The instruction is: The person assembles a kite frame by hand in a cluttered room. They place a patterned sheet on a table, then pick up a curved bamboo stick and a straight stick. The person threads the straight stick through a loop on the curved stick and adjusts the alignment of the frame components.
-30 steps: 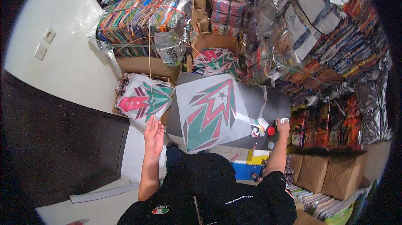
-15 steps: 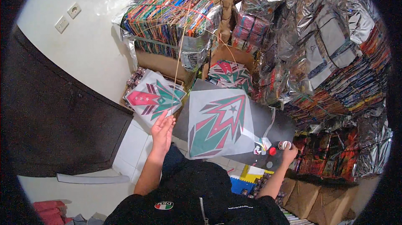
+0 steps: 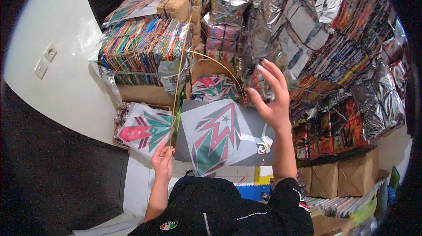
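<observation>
The fingers of my left hand (image 3: 162, 162) pinch the straight stick of a thin, pale bamboo frame (image 3: 180, 67), held up left of the dark grey counter (image 3: 255, 119). My right hand (image 3: 277, 108) has left the counter's right end; its spread fingers now hover, empty, near the frame's curved rod. The black zipped jacket (image 3: 220, 203) bears a tricolour badge and white lettering.

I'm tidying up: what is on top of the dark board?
A large printed sheet and, to its right, small scraps. The sheet hides the board beneath it; whatever lies behind the right forearm is hidden.
</observation>
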Motion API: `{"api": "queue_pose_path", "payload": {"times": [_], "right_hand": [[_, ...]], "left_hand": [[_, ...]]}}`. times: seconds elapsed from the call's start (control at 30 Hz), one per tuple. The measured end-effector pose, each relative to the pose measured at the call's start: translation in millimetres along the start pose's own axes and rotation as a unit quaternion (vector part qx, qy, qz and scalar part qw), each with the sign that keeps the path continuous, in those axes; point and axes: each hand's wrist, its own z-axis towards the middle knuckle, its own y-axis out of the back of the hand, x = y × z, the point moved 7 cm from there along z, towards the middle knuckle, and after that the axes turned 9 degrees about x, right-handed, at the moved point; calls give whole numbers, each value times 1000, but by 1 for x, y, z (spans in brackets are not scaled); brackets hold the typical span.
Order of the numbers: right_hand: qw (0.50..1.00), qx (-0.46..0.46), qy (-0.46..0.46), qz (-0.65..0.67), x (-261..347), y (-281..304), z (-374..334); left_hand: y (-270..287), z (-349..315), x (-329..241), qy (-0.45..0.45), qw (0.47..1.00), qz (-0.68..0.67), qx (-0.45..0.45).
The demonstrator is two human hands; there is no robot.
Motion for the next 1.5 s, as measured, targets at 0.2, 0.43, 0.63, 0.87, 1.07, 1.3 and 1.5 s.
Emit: {"api": "queue_pose_path", "payload": {"times": [0.2,0.43,0.63,0.87,1.07,1.3,1.5], "right_hand": [[995,4,101,18,56,-41,45],[993,-43,102,-42,60,-82,24],[996,-42,75,30,49,-107,-2],[997,-7,37,60,57,-103,-9],[995,-12,12,97,68,-105,-29],[995,37,-17,90,78,-98,-43],[995,66,38,67,90,-103,-52]], "left_hand": [[11,-16,-11,-21,1000,-1,20],[40,-34,-9,1,999,12,30],[64,-49,-9,35,995,91,-7],[1,-73,-98,-273,769,555,-159],[-73,-25,-82,-190,838,502,99],[-61,-29,-50,-118,900,412,84],[-56,-34,-47,-88,947,299,85]]}}
